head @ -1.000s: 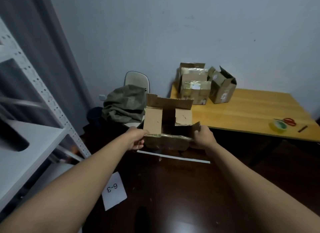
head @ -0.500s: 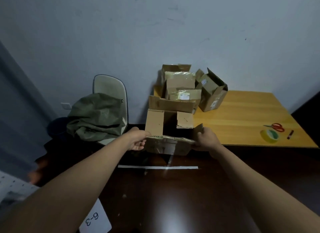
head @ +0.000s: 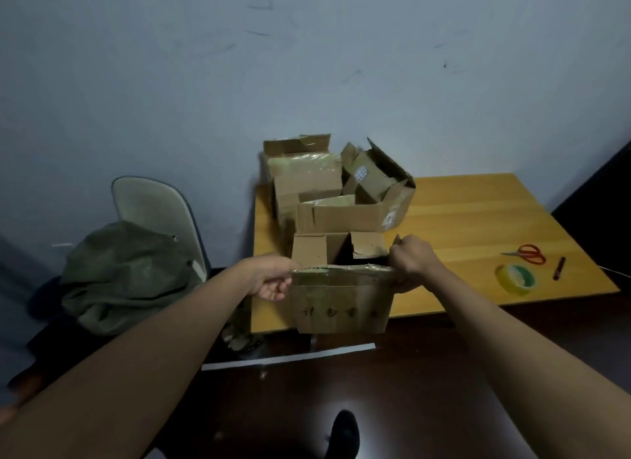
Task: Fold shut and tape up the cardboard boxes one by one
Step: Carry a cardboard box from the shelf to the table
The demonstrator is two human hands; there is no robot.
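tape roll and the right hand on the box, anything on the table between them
Nothing: in the head view the stretch of wooden table between the tape roll and the right hand gripping the open box is bare. The scissors lie farther back.

Wooden table (head: 478,219), light yellow-brown top, set against the far wall. Far left corner: a cluster of cardboard boxes (head: 307,178), flaps open, stacked and leaning together (exact count unclear). Near right area: one roll of clear tape (head: 515,279) with a green core, lying flat; red-handled scissors (head: 527,253) just beyond it; a small dark marker (head: 560,273) to the right of the roll. Dark glossy floor (head: 392,407) below, bearing a white strip (head: 290,356).
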